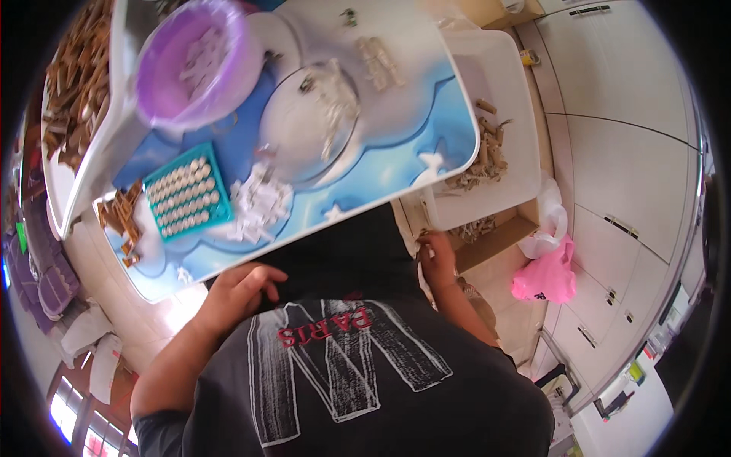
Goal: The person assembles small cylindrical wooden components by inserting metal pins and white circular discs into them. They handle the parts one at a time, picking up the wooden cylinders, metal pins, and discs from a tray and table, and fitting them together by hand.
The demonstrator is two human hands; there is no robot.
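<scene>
Left hand (242, 293) rests at the near edge of the blue-and-white plastic bench (396, 145), over the person's dark lap; its fingers are loosely curled and hold nothing.

Right hand (437, 259) reaches down beside the bench, at the edge of an open brown cardboard box (499, 238) on the floor. Its fingers are bent around something small and brown; what exactly is held, I cannot tell.

On the bench, nearest the left hand: a loose heap of small white plastic pieces (257, 207), and just beside it a teal square tray (188, 193) filled with rows of pale cylindrical pieces. A cluster of brown tube-like pieces (122, 219) lies at the bench's left edge. Further off, a round clear dish (314, 126) holds more white pieces, and a purple round plastic tub (196, 62) stands beyond the tray.

Right of the bench, a white rectangular bin (506, 91) contains brown tube pieces. A pink plastic bag (547, 276) lies on the floor near white cabinet doors (632, 114).
</scene>
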